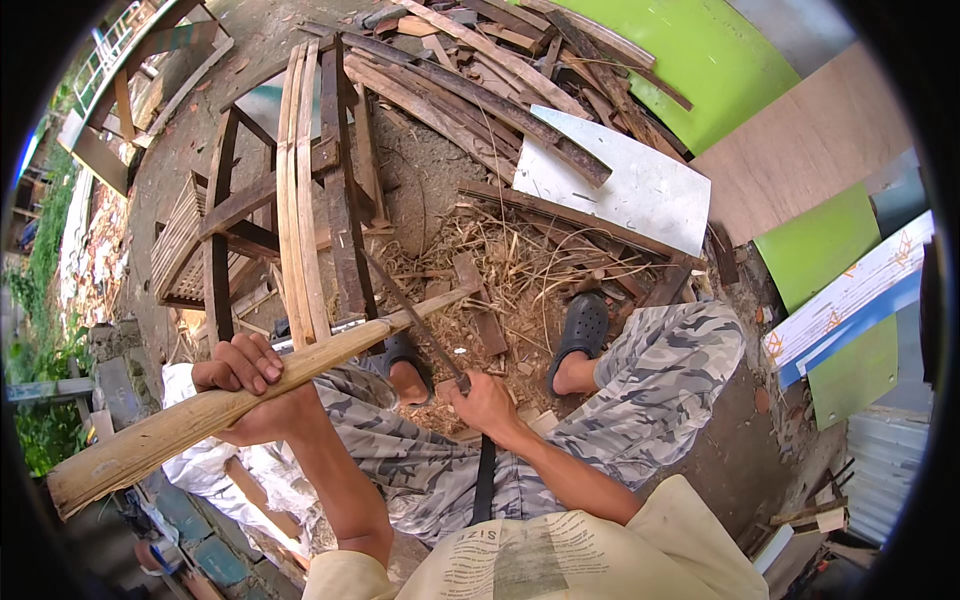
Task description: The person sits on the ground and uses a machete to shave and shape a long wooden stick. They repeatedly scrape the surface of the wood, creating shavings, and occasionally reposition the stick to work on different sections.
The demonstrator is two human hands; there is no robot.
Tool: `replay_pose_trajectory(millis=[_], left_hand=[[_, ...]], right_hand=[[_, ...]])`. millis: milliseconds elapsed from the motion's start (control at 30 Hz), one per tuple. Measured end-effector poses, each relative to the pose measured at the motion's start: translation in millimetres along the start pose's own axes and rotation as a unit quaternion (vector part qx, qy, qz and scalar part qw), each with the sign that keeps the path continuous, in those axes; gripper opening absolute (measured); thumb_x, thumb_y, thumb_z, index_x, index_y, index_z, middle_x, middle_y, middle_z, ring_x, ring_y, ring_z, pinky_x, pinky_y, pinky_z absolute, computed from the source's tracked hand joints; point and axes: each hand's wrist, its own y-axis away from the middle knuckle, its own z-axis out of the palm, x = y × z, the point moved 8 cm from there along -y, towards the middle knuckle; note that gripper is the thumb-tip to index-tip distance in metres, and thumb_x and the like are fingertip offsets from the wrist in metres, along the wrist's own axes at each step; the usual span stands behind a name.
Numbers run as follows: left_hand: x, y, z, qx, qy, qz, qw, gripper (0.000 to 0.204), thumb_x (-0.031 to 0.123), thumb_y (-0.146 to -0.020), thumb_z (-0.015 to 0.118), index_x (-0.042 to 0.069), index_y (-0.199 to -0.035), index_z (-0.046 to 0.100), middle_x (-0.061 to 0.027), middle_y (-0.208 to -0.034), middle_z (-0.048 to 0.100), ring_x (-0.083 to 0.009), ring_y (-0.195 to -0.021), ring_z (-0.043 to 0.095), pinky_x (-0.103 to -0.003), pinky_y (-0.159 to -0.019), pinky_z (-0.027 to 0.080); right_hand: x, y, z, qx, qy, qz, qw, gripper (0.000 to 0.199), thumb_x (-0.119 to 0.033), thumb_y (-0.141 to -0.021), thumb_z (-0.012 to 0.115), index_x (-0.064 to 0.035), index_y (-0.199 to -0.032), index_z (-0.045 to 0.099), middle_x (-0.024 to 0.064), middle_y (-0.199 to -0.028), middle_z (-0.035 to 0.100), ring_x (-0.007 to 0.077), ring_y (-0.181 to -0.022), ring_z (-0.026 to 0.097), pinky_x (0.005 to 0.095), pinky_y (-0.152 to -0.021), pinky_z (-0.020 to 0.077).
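Observation:
My left hand (250,385) is wrapped round a long piece of pale, roughly shaved wood (340,350). The wood slants from its thick end at the lower left to a narrow tip above the ground between my feet. Closed on the grip of a long dark knife (418,318), my right hand (484,408) is in front of my lap. The blade points up and to the left and crosses the wood near its narrow end. Whether its edge touches the wood, I cannot tell. Shavings (540,255) are strewn over the ground just beyond the tip.
Dark wooden frames (218,230) stand ahead on the left, with long pale strips (298,200) against them. A pile of old boards (480,100) lies farther off, beside a white panel (615,185). Green sheets (700,60) and a plywood sheet (810,145) are on the right.

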Motion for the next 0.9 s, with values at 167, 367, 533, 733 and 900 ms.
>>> replay_pose_trajectory(millis=[167,367,533,733,900], left_hand=[[0,4,-10,0.043,-0.011,0.022,0.999,0.052,0.054,-0.098,0.036,0.013,-0.067,0.034,-0.0008,-0.051,0.036,-0.0119,-0.042,0.039,-0.023,-0.040,0.032],[-3,-2,-12,0.055,-0.017,0.012,0.998,0.053,0.054,-0.099,0.035,0.013,-0.066,0.034,-0.0014,-0.051,0.037,-0.0123,-0.042,0.040,-0.023,-0.040,0.033],[0,-5,-15,-0.032,0.027,0.025,0.999,0.052,0.052,-0.100,0.031,0.012,-0.067,0.037,-0.0015,-0.051,0.036,-0.0129,-0.043,0.040,-0.023,-0.040,0.032],[-2,-5,-31,0.127,-0.085,0.030,0.988,0.058,0.057,-0.101,0.023,0.011,-0.072,0.041,-0.0017,-0.053,0.036,-0.0133,-0.044,0.040,-0.024,-0.041,0.033],[2,-5,-40,0.168,-0.095,0.035,0.980,0.057,0.056,-0.101,0.024,0.012,-0.068,0.038,-0.0021,-0.053,0.035,-0.0137,-0.043,0.039,-0.025,-0.039,0.032]], right_hand=[[-61,24,-7,-0.015,-0.011,-0.081,0.997,0.024,-0.026,-0.084,0.067,-0.0016,-0.087,0.065,0.0233,-0.070,0.066,0.0435,-0.071,0.067,0.0497,-0.066,0.0532],[32,-19,13,0.016,0.017,-0.020,1.000,0.029,-0.030,-0.083,0.067,-0.0005,-0.082,0.066,0.0238,-0.070,0.066,0.0438,-0.069,0.067,0.0492,-0.065,0.0524],[54,-22,-4,0.001,0.048,0.024,0.999,0.031,-0.029,-0.083,0.067,0.0015,-0.083,0.066,0.0276,-0.072,0.066,0.0434,-0.069,0.067,0.0490,-0.066,0.0530],[-52,12,11,-0.002,-0.037,-0.127,0.991,0.030,-0.025,-0.084,0.067,0.0033,-0.091,0.065,0.0259,-0.065,0.063,0.0432,-0.067,0.066,0.0479,-0.062,0.0511],[-44,5,3,-0.033,0.012,-0.068,0.997,0.030,-0.028,-0.084,0.067,0.0009,-0.094,0.063,0.0265,-0.069,0.064,0.0463,-0.071,0.066,0.0529,-0.066,0.0528]])
